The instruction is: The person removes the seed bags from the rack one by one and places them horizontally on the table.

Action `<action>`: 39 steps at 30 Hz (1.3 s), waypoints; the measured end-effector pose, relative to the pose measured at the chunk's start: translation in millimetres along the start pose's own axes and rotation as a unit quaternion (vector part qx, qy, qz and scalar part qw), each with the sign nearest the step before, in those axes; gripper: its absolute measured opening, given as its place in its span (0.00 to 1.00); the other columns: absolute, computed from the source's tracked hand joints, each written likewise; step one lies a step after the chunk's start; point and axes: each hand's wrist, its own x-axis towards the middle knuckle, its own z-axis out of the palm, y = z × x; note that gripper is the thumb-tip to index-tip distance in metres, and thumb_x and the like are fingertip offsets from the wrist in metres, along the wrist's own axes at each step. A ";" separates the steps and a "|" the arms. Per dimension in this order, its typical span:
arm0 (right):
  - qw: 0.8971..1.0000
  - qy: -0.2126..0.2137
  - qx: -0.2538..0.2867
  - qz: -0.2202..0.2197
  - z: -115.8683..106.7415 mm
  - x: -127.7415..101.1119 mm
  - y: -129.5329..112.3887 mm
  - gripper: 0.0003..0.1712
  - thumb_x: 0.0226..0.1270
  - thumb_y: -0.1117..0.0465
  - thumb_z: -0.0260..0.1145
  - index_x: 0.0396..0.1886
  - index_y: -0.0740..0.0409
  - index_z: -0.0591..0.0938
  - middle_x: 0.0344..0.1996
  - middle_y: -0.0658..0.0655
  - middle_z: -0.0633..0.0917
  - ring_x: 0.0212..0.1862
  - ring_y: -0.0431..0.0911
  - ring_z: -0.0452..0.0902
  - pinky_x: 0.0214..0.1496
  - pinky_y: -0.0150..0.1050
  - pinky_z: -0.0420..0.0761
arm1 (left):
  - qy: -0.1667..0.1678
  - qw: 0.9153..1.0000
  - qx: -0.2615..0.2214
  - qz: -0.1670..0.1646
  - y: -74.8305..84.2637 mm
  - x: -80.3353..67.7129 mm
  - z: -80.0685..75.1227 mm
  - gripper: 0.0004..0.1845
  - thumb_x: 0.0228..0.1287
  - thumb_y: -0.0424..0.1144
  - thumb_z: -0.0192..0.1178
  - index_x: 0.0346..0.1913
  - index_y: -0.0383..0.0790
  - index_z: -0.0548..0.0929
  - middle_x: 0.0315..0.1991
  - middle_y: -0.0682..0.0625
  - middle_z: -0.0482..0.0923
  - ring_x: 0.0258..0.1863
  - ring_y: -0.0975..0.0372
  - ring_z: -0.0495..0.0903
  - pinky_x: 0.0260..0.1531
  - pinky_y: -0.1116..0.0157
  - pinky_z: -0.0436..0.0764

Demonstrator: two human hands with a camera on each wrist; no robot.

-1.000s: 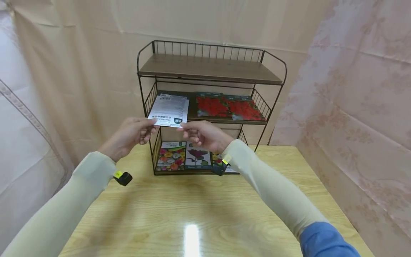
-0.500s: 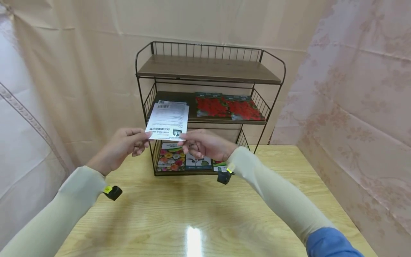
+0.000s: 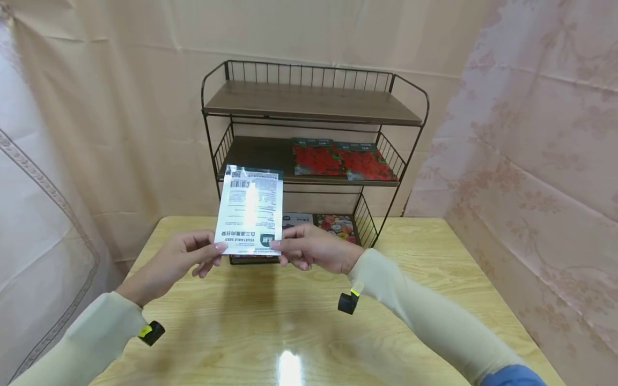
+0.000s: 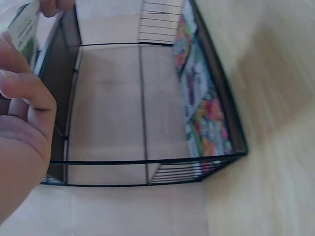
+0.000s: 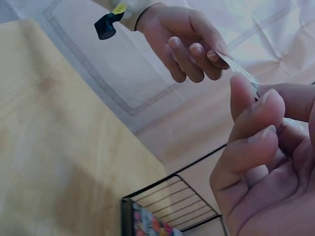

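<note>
Two hands share one seed packet, held upright above the table in front of the shelf rack. At nine o'clock of the packet, the left hand pinches its lower corner, remaining fingers loosely curled; at three o'clock, the right hand pinches the other corner. Such shallow pinches could let the glossy packet slip or bend. Beyond, at twelve o'clock, red packets occupy the middle shelf; flower packets fill the bottom, and the rack's wire rails crowd any way in.
</note>
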 end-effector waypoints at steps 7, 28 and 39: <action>1.000 0.001 -0.008 0.003 13.5 -4.8 26.0 0.16 0.79 0.54 0.63 0.31 0.59 0.81 0.28 0.52 0.84 0.18 0.39 0.65 0.22 0.34 0.62 | -0.022 1.000 -0.003 0.022 -17.5 -14.1 6.6 0.12 0.79 0.37 0.57 0.36 0.33 0.78 0.29 0.44 0.78 0.22 0.62 0.72 0.22 0.64 0.75; 0.997 0.031 -0.050 0.041 42.4 -5.1 85.3 0.16 0.77 0.52 0.65 0.32 0.60 0.83 0.24 0.50 0.83 0.17 0.38 0.64 0.20 0.31 0.65 | -0.047 0.994 0.065 -0.078 -62.0 -46.9 18.2 0.16 0.78 0.45 0.58 0.34 0.36 0.78 0.23 0.48 0.75 0.20 0.60 0.74 0.20 0.64 0.74; 0.997 0.019 -0.035 0.065 66.0 3.1 113.6 0.19 0.76 0.54 0.66 0.33 0.67 0.84 0.21 0.52 0.82 0.15 0.37 0.64 0.17 0.32 0.62 | -0.070 0.985 0.104 -0.120 -84.4 -69.8 16.5 0.18 0.78 0.47 0.58 0.35 0.34 0.78 0.27 0.43 0.79 0.19 0.63 0.73 0.16 0.69 0.69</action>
